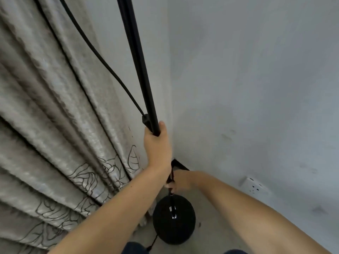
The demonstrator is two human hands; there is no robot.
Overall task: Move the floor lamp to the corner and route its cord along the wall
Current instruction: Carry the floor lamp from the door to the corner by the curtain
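Note:
The black floor lamp pole (139, 59) rises from a round black base (174, 219) near the room corner. My left hand (157, 145) is wrapped around the pole halfway up, just below a small black bracket (146, 120). My right hand (180, 181) grips the lower pole just above the base. A black cord (102, 60) runs from the bracket up to the left, in front of the curtain. Another piece of cord (153, 241) leaves the base toward my feet.
A beige curtain (55, 125) with leaf outlines hangs on the left, close to the lamp. White walls meet in the corner (172, 107). A white wall socket (254, 185) sits low on the right wall. The floor (216, 222) is grey.

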